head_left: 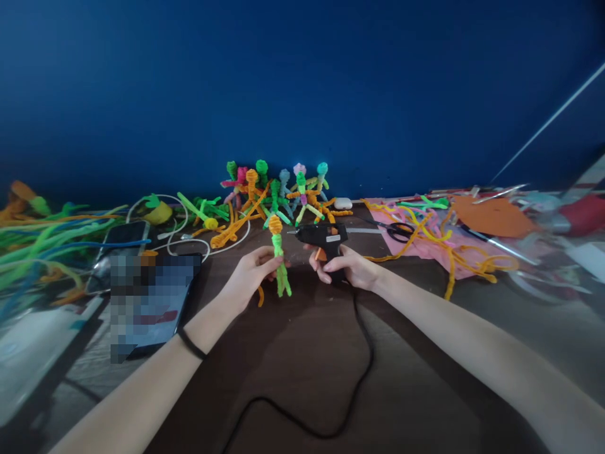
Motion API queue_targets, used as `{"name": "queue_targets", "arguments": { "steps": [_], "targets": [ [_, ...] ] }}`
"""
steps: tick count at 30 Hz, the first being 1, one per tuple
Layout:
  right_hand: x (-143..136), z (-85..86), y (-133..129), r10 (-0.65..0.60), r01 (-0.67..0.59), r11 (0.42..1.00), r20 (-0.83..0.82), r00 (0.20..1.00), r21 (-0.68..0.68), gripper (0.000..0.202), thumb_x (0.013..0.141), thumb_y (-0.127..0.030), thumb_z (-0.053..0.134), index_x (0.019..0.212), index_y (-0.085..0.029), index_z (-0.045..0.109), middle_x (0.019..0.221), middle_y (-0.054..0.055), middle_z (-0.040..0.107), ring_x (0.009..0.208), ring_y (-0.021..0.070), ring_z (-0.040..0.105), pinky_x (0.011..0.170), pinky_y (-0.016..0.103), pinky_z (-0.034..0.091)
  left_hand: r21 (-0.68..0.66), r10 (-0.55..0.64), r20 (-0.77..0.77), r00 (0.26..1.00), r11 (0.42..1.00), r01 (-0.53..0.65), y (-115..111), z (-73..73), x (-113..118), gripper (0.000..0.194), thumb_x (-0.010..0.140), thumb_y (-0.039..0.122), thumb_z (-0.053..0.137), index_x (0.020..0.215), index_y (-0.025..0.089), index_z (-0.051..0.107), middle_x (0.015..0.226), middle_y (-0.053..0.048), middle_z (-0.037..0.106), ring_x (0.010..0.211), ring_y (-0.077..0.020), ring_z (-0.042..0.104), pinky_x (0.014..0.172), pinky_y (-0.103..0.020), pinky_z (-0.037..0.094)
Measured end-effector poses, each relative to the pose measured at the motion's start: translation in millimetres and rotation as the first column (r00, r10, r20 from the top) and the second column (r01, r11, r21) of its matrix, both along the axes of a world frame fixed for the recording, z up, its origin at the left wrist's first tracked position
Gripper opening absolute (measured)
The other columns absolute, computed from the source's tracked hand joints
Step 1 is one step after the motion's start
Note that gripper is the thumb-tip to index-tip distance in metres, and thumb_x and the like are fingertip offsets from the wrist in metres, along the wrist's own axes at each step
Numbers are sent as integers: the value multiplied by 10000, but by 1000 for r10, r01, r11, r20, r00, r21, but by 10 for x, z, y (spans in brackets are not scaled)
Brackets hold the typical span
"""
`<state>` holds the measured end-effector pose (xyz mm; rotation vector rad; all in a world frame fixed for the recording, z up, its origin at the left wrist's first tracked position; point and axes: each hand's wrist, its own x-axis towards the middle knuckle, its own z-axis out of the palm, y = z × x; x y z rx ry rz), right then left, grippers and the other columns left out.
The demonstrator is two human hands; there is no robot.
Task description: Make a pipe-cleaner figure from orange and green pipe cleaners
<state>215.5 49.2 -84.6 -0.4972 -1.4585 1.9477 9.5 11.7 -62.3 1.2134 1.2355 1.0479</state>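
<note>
Between its thumb and fingers, my left hand pinches a small pipe-cleaner figure. The figure is upright, with an orange coiled head and a light green body and legs. A short orange strand hangs below my left fingers. My right hand is wrapped round the handle of a black hot glue gun, with a finger near its orange trigger. The nozzle points left toward the figure's head and neck; whether it touches cannot be made out.
Several finished pipe-cleaner figures stand along the blue wall. Loose pipe cleaners, a phone and a tablet lie left. Scissors, pink sheet and orange sheet lie right. The gun's black cord crosses the table front.
</note>
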Motion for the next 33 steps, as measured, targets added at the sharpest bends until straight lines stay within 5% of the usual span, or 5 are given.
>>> {"name": "queue_targets", "arguments": {
  "steps": [11, 33],
  "targets": [
    [-140, -64, -25, -200, 175, 972, 160, 967, 158, 219, 722, -298, 608, 644, -112, 524, 601, 6, 578, 385, 69, 495, 435, 228, 377, 24, 83, 30, 996, 996, -84, 10, -77, 27, 232, 629, 291, 680, 787, 123, 656, 704, -41, 650, 556, -98, 491, 562, -244, 407],
    [-223, -119, -16, -299, 232, 935, 243, 923, 268, 254, 744, -299, 565, 570, -116, 534, 493, -11, 536, 360, 76, 477, 451, 232, 377, 23, 114, 61, 992, 993, -115, 10, -123, 38, 173, 620, 248, 686, 722, 114, 645, 670, -33, 651, 508, -70, 474, 527, -207, 408]
  ]
}}
